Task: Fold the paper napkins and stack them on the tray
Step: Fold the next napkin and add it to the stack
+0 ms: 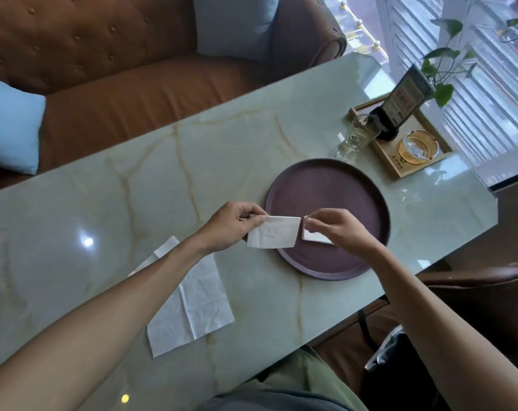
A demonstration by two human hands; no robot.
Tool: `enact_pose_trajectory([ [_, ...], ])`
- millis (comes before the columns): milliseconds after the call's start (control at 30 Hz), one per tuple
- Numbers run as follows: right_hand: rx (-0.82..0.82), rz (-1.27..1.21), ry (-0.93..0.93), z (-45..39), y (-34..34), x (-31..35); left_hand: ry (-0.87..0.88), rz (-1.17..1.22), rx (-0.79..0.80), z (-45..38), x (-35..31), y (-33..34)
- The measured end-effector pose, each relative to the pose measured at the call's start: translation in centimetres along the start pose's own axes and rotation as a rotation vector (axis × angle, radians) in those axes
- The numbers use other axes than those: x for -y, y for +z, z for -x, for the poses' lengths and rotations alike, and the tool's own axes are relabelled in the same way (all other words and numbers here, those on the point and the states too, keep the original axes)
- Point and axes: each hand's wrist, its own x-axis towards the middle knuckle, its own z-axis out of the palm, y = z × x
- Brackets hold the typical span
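A round purple tray (341, 197) lies on the marble table. My left hand (231, 226) pinches a small folded white napkin (272, 232) by its left edge, holding it over the tray's left rim. My right hand (335, 228) pinches the corner of another white folded piece (315, 237) just to the right, above the tray. An unfolded white napkin (192, 301) lies flat on the table under my left forearm, with another sheet's edge showing beneath it.
A wooden box tray (412, 170) at the back right holds a glass ashtray (416, 146), a dark card stand (400, 105) and a plant. A stemmed glass (358, 134) stands beside the purple tray. A brown sofa runs beyond the table.
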Motion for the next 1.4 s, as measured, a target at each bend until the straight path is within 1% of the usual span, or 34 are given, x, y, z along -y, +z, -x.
enact_pose_trajectory([
  [100, 0.131, -0.379, 0.175, 0.6, 0.5, -3.0, -0.004, 0.002, 0.081, -2.0, -0.5, 2.4],
  [167, 0.174, -0.507, 0.218, 0.6, 1.0, -5.0, -0.015, 0.009, 0.112, -3.5, -0.4, 4.0],
  [200, 0.157, -0.546, 0.235, 0.3, 1.1, -6.0, -0.034, 0.018, 0.119, -4.4, -0.3, 4.8],
  [300, 0.036, -0.624, 0.314, -0.2, 1.1, -7.7, -0.108, 0.057, 0.145, -6.3, 0.5, 6.5],
  [367, -0.025, -0.614, 0.352, -0.7, 0.5, -8.7, -0.187, 0.089, 0.136, -7.7, 1.2, 8.0],
  [467, -0.125, -0.555, 0.401, -1.7, -0.3, -9.9, -0.338, 0.143, 0.031, -9.8, 2.7, 10.4],
  [533, -0.188, -0.495, 0.427, -2.3, -0.8, -10.4, -0.394, 0.142, -0.05, -11.0, 3.5, 12.0],
  [667, -0.276, -0.3, 0.466, -3.7, -1.4, -11.5, -0.422, 0.103, -0.148, -12.8, 4.1, 14.3],
  [767, -0.291, -0.186, 0.494, -4.5, -1.5, -12.3, -0.41, -0.004, -0.21, -13.6, 4.5, 15.1],
  [933, -0.282, -0.053, 0.509, -5.1, -1.2, -13.0, -0.378, -0.139, -0.198, -14.0, 4.7, 15.3],
  [1100, -0.275, 0.003, 0.562, -5.2, -1.4, -13.2, -0.365, -0.259, -0.178, -14.2, 5.2, 15.4],
  [1133, -0.277, 0.03, 0.57, -5.2, -1.5, -13.2, -0.344, -0.31, -0.18, -14.2, 5.3, 15.3],
  [1200, -0.309, 0.135, 0.534, -5.0, -1.5, -13.1, -0.212, -0.487, -0.178, -14.0, 5.0, 15.2],
  [1267, -0.319, 0.308, 0.385, -4.8, -1.6, -13.3, -0.025, -0.697, -0.107, -14.0, 4.3, 15.2],
  [1333, -0.206, 0.529, 0.178, -4.9, -1.9, -13.7, 0.096, -0.933, 0.034, -14.3, 3.4, 15.3],
  [1400, -0.05, 0.714, 0.061, -5.1, -2.0, -14.2, 0.144, -1.133, 0.157, -14.7, 3.1, 15.6],
])
